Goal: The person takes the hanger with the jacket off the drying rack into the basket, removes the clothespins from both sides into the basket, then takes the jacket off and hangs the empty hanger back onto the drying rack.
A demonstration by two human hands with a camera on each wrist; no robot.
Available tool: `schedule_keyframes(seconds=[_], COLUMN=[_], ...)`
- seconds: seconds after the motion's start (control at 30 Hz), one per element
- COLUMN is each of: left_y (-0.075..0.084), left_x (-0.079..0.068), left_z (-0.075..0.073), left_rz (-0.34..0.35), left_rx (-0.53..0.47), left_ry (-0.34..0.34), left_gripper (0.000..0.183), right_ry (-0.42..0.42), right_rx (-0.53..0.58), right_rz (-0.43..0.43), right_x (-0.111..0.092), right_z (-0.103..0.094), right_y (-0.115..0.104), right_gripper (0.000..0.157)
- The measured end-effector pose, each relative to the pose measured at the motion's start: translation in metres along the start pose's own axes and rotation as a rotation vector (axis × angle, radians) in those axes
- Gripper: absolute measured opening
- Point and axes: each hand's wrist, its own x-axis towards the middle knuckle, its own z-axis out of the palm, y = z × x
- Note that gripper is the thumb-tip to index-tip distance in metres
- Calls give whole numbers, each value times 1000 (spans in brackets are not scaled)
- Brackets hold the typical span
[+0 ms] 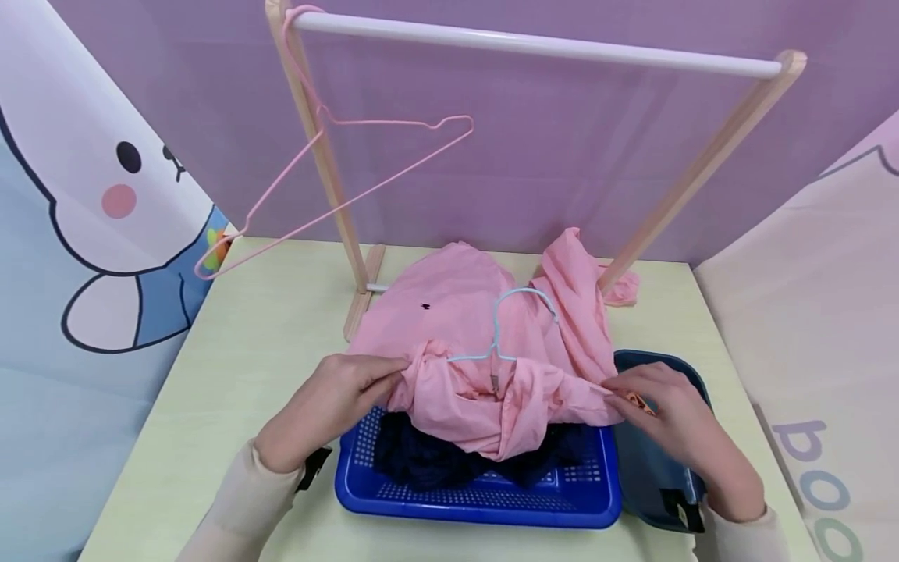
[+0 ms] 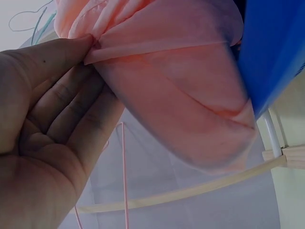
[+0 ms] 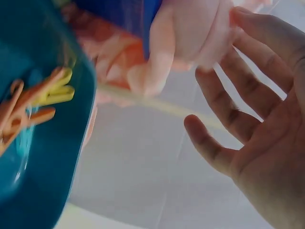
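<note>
Together, both hands pinch rumpled pink cloth.

Left hand, fingers toward two o'clock, thumb and forefinger pinching, right hand, toward ten o'clock, likewise pinching, little finger extended.

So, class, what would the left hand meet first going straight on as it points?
The left hand would likely meet the pink top it pinches; depth beyond is unclear.
</note>
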Motion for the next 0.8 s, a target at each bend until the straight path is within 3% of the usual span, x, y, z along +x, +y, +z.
schedule_keyframes(seconds=[0.23, 0.47, 0.57, 0.73, 0.8], left_y=[0, 0, 1, 3, 4], left_x=[1, 1, 1, 2, 1], left_z=[1, 0, 0, -2, -3], left_rz=[15, 28, 24, 29, 32], left_rx=[7, 0, -4, -9, -13], left_ry=[15, 33, 27, 30, 28], left_gripper=[25, 25, 25, 24, 24], right_ry=[39, 108, 139, 172, 176], right_rx=[-9, -12, 16, 40, 42], right_rz=[8, -31, -79, -170, -198], right_x=[-6, 9, 19, 39, 47], right_z=[2, 8, 10, 13, 15], right_y=[2, -9, -14, -26, -31], right_gripper=[25, 26, 12, 33, 33])
